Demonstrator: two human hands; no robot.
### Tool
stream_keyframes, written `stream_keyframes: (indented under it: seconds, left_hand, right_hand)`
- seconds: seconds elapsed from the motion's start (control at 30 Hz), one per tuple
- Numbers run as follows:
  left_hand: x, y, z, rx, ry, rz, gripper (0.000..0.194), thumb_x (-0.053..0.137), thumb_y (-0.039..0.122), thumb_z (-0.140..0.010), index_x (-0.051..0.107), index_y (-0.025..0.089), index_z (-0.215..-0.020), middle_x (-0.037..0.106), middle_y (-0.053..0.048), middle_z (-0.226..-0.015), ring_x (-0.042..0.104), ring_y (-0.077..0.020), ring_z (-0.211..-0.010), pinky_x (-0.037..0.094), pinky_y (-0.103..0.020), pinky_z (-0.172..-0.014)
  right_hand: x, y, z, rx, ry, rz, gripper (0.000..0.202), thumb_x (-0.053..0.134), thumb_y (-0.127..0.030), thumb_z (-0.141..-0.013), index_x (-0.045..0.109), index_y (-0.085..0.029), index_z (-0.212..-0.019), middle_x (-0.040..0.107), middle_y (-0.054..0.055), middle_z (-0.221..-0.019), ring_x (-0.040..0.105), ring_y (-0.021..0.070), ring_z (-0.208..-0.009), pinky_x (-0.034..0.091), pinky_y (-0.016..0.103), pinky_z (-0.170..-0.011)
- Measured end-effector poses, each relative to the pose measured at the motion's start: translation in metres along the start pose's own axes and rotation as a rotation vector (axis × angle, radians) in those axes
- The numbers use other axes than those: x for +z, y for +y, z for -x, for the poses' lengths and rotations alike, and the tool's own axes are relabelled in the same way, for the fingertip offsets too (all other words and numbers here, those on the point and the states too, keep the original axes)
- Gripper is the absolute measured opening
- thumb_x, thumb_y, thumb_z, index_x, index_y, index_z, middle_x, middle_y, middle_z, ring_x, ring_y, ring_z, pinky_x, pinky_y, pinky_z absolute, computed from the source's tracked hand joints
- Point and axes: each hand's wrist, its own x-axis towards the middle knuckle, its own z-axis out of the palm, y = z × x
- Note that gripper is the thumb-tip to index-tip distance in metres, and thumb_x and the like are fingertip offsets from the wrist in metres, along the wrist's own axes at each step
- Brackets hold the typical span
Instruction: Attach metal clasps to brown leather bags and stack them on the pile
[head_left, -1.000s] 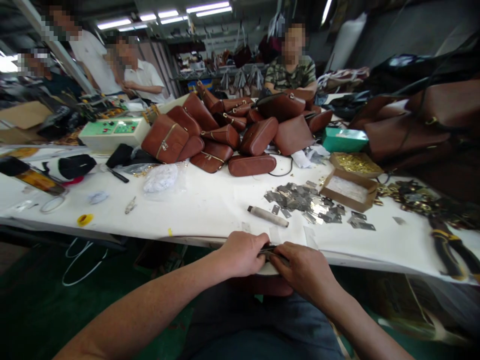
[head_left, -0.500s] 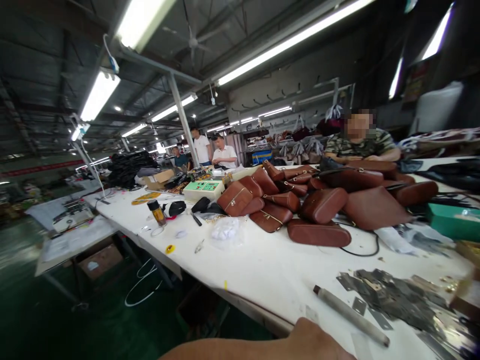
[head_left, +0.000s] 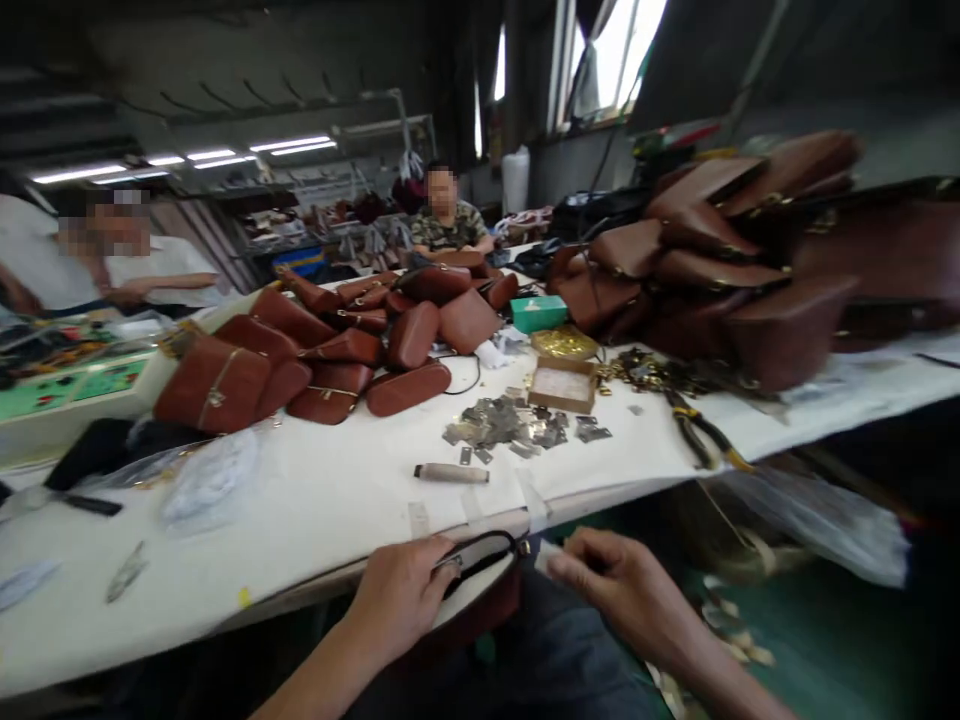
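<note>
In front of my lap is a brown leather bag [head_left: 491,612], its mouth gaping to show a pale lining. My left hand [head_left: 397,595] grips the bag's rim on the left side, with a small metal fitting by the thumb. To the right of the bag, my right hand [head_left: 611,575] pinches a small whitish piece [head_left: 547,562], its exact kind unclear. That piece is close to the bag's right edge, where a small gold-coloured fitting [head_left: 524,547] shows. Whether the two touch I cannot tell.
Metal plates [head_left: 506,425] lie scattered on the white table [head_left: 322,520], near a grey rod [head_left: 451,473], a small cardboard box [head_left: 562,385] and pliers [head_left: 701,435]. Brown bags [head_left: 409,335] are heaped behind, more [head_left: 750,260] at right. A person [head_left: 448,220] sits across the table.
My view has swung right. Both hands and the brown bag now show at the bottom, where earlier only one forearm and part of a hand appeared.
</note>
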Motion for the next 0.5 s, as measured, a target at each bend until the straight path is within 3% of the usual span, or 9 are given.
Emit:
stream_keyframes:
  seconds: [0.07, 0.17, 0.33, 0.5]
  left_hand:
    - [0.003, -0.003, 0.004, -0.018, -0.014, -0.031, 0.036, 0.045, 0.042, -0.104, 0.071, 0.033, -0.128, 0.078, -0.001, -0.119, 0.074, -0.0254, -0.105, 0.052, -0.035, -0.092]
    - [0.007, -0.006, 0.006, -0.054, -0.044, -0.086, 0.037, 0.043, 0.044, -0.104, 0.072, 0.031, -0.124, 0.078, -0.001, -0.117, 0.074, -0.0276, -0.104, 0.052, -0.037, -0.089]
    - [0.008, -0.004, 0.003, -0.07, -0.089, -0.09, 0.036, 0.042, 0.046, -0.104, 0.07, 0.032, -0.122, 0.078, -0.001, -0.113, 0.074, -0.0262, -0.105, 0.05, -0.036, -0.09]
    - [0.012, -0.001, -0.002, -0.096, -0.093, -0.083, 0.039, 0.04, 0.048, -0.103, 0.071, 0.03, -0.119, 0.079, -0.004, -0.111, 0.074, -0.0253, -0.103, 0.05, -0.033, -0.091]
  right_hand:
    - [-0.018, 0.042, -0.005, 0.119, 0.289, -0.01, 0.056, 0.064, -0.071, -0.085, 0.061, -0.017, -0.068, 0.053, 0.001, -0.064, 0.045, 0.0142, -0.062, 0.034, 0.025, -0.057]
    - [-0.035, 0.1, -0.016, 0.227, 0.524, -0.085, 0.06, 0.066, -0.076, -0.078, 0.065, -0.017, -0.069, 0.057, 0.003, -0.065, 0.049, 0.0164, -0.063, 0.037, 0.027, -0.057]
    - [-0.038, 0.147, -0.045, 0.264, 0.576, -0.191, 0.058, 0.07, -0.074, -0.076, 0.065, -0.017, -0.068, 0.056, 0.001, -0.065, 0.047, 0.0147, -0.063, 0.036, 0.026, -0.058]
    - [-0.042, 0.152, -0.059, 0.257, 0.535, -0.248, 0.061, 0.069, -0.077, -0.075, 0.065, -0.016, -0.068, 0.057, 0.002, -0.061, 0.046, 0.0148, -0.058, 0.036, 0.027, -0.055]
